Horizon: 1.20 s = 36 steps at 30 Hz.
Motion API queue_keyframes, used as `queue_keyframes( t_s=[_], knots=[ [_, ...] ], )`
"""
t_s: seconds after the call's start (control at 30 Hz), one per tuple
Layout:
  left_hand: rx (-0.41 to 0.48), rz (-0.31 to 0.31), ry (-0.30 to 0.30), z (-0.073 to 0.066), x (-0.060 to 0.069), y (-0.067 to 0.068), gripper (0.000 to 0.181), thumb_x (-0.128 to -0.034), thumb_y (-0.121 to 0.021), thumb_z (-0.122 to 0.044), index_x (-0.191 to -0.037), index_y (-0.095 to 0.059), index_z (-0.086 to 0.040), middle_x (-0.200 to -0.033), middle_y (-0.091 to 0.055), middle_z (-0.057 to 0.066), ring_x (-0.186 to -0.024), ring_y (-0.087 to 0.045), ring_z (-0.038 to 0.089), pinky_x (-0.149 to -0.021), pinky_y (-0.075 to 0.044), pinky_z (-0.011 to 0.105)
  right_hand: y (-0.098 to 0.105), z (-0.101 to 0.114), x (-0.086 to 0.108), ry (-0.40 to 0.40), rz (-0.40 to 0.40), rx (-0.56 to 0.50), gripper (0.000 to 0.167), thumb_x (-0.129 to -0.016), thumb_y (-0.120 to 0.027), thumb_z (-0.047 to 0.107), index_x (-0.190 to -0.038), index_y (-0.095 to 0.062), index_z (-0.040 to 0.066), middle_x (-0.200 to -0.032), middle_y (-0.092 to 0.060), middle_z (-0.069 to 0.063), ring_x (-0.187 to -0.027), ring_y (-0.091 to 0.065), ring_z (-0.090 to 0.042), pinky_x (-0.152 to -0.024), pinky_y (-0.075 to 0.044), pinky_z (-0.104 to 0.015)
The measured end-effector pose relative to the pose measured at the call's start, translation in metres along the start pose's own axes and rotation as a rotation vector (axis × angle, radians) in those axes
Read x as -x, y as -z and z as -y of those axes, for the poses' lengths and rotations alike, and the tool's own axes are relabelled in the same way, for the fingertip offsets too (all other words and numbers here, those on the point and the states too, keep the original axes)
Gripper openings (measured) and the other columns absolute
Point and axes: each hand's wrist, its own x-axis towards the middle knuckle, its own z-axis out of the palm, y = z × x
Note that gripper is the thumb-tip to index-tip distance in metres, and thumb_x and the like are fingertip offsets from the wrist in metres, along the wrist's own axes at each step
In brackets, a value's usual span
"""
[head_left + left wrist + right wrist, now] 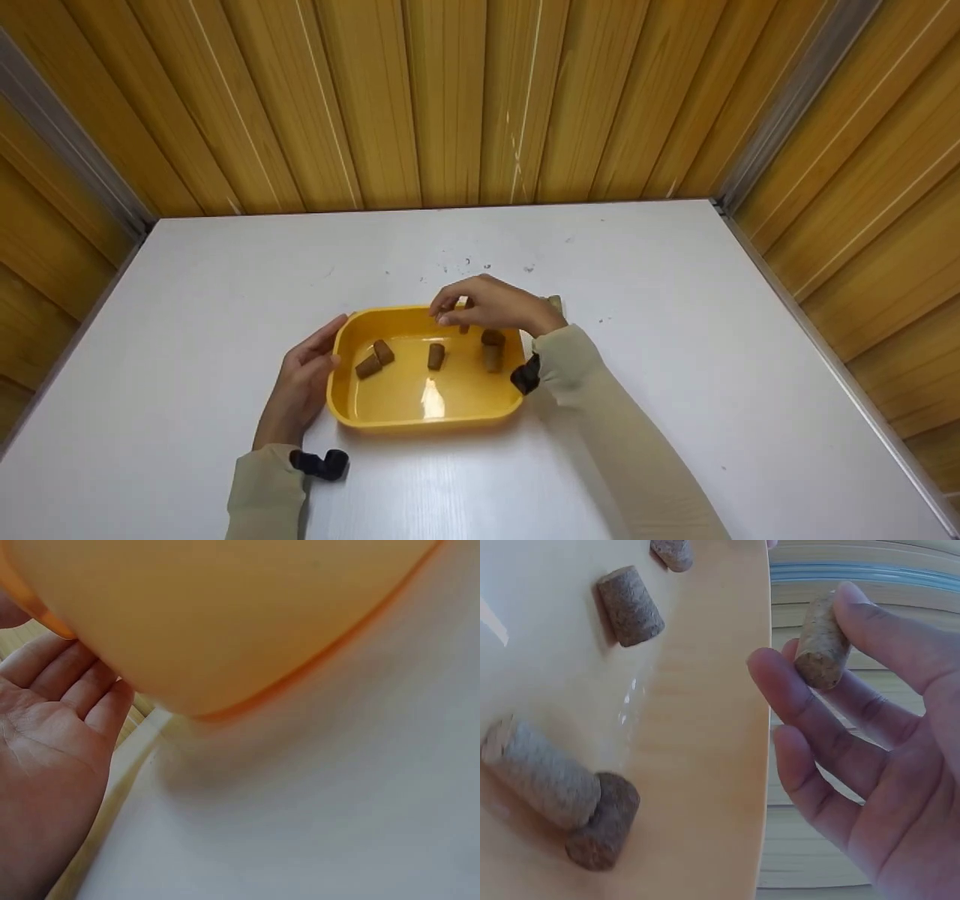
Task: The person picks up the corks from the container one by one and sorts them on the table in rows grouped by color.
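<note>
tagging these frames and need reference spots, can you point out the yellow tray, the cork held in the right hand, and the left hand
Yellow tray (390, 397): head view, on its bare floor
Held cork (822, 643): right wrist view, mid-side
Left hand (56, 746): left wrist view, on the palm

On my feed, the tray (397, 394) looked like smooth, glossy plastic, the corks (436, 357) matt and rough-grained. I saw a smooth counter (187, 337) with soft sheen, shiny wood-grained panels (450, 112) and matt cloth sleeves (637, 450).
</note>
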Motion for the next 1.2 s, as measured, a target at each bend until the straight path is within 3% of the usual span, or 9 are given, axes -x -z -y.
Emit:
queue_keyframes(
  t_s=[0.1, 0.3, 0.47, 0.67, 0.8, 0.97, 1.2],
  knots=[
    [0.007, 0.011, -0.010, 0.001, -0.001, 0.000, 0.057, -0.0915, -0.045, 0.007, -0.147, -0.033, 0.001, -0.146, -0.048, 0.000, -0.134, -0.045, 0.010, -0.110, -0.036, 0.023, 0.005, -0.004, 0.007, -0.016, -0.026, -0.007, 0.023, -0.094, -0.060, 0.019, -0.114, -0.068, 0.011, -0.110, -0.069, -0.008, -0.085, -0.067, -0.022, -0.085, -0.058, -0.040],
    [0.013, 0.014, -0.035, 0.001, -0.001, 0.001, 0.056, -0.0910, -0.045, 0.008, -0.146, -0.035, 0.003, -0.142, -0.052, -0.002, -0.134, -0.046, 0.011, -0.110, -0.036, 0.023, 0.017, -0.011, 0.023, -0.077, -0.076, -0.064, 0.038, -0.087, -0.068, 0.011, -0.125, -0.063, 0.016, -0.120, -0.063, -0.004, -0.106, -0.066, -0.023, -0.093, -0.055, -0.033],
    [0.013, -0.001, -0.032, 0.001, -0.001, 0.001, 0.056, -0.0908, -0.045, 0.008, -0.145, -0.035, 0.004, -0.139, -0.054, -0.004, -0.131, -0.048, 0.009, -0.110, -0.037, 0.022, 0.022, -0.021, 0.036, -0.081, -0.119, -0.087, 0.046, -0.088, -0.066, 0.006, -0.132, -0.057, 0.016, -0.126, -0.058, -0.009, -0.105, -0.066, -0.024, -0.091, -0.056, -0.031],
    [0.013, 0.006, -0.036, 0.001, -0.002, 0.000, 0.056, -0.0913, -0.045, 0.007, -0.146, -0.034, 0.004, -0.139, -0.054, -0.004, -0.131, -0.048, 0.010, -0.110, -0.037, 0.023, 0.029, -0.032, 0.054, -0.095, -0.168, -0.074, 0.046, -0.090, -0.064, 0.009, -0.135, -0.055, 0.015, -0.125, -0.058, -0.012, -0.092, -0.064, -0.026, -0.069, -0.053, -0.021],
    [0.013, 0.012, -0.042, 0.002, -0.001, 0.000, 0.055, -0.0923, -0.045, 0.007, -0.146, -0.033, 0.004, -0.139, -0.055, -0.005, -0.132, -0.048, 0.009, -0.110, -0.037, 0.023, 0.033, -0.041, 0.065, -0.142, -0.198, -0.093, 0.044, -0.091, -0.064, 0.013, -0.134, -0.055, 0.017, -0.121, -0.060, -0.010, -0.086, -0.061, -0.030, -0.062, -0.051, -0.025],
    [0.015, 0.023, -0.055, 0.003, 0.000, 0.001, 0.054, -0.0929, -0.044, 0.007, -0.146, -0.033, 0.005, -0.140, -0.054, -0.005, -0.132, -0.047, 0.009, -0.110, -0.037, 0.023, 0.038, -0.052, 0.080, -0.157, -0.249, -0.118, 0.046, -0.090, -0.065, 0.011, -0.134, -0.055, 0.015, -0.124, -0.060, -0.012, -0.089, -0.063, -0.033, -0.071, -0.057, -0.033],
    [0.010, 0.042, -0.060, 0.002, 0.000, 0.002, 0.055, -0.0923, -0.045, 0.006, -0.146, -0.032, 0.005, -0.143, -0.051, -0.002, -0.134, -0.046, 0.009, -0.110, -0.037, 0.023, 0.042, -0.076, 0.097, -0.143, -0.364, -0.025, 0.045, -0.086, -0.069, 0.007, -0.130, -0.058, 0.011, -0.134, -0.054, -0.010, -0.108, -0.062, -0.027, -0.092, -0.056, -0.040]
  ],
)
